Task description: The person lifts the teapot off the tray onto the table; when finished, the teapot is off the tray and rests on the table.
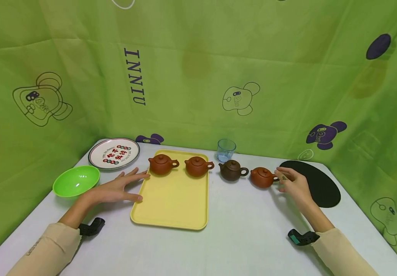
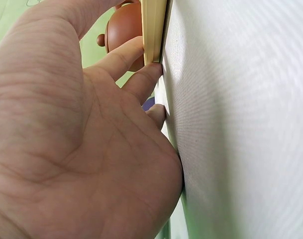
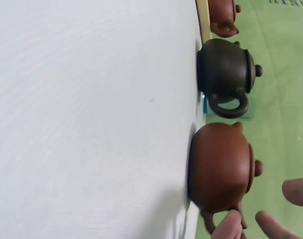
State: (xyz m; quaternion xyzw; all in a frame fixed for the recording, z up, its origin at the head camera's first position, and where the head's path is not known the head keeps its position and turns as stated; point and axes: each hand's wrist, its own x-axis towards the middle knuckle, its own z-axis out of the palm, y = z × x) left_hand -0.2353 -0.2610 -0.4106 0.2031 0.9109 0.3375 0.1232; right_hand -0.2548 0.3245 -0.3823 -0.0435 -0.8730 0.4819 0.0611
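Note:
My left hand (image 1: 113,188) is at the left edge of a yellow tray (image 1: 174,199), fingers spread and fairly straight, fingertips touching its rim in the left wrist view. Two reddish-brown teapots, a left one (image 1: 161,165) and a right one (image 1: 196,167), stand on the tray's far part. To the tray's right is a dark brown teapot (image 1: 232,171) on the white table. Beside that stands a third reddish-brown teapot (image 3: 218,167), its handle toward my right hand (image 1: 295,186). The right thumb tip overlaps the handle in the right wrist view; two other fingers stay apart from it.
A clear bluish glass (image 1: 226,151) stands behind the dark teapot. A green bowl (image 1: 76,181) and a white patterned plate (image 1: 114,153) are at the left. A black oval mat (image 1: 317,184) lies at the right. Green cloth (image 1: 191,76) walls in the table.

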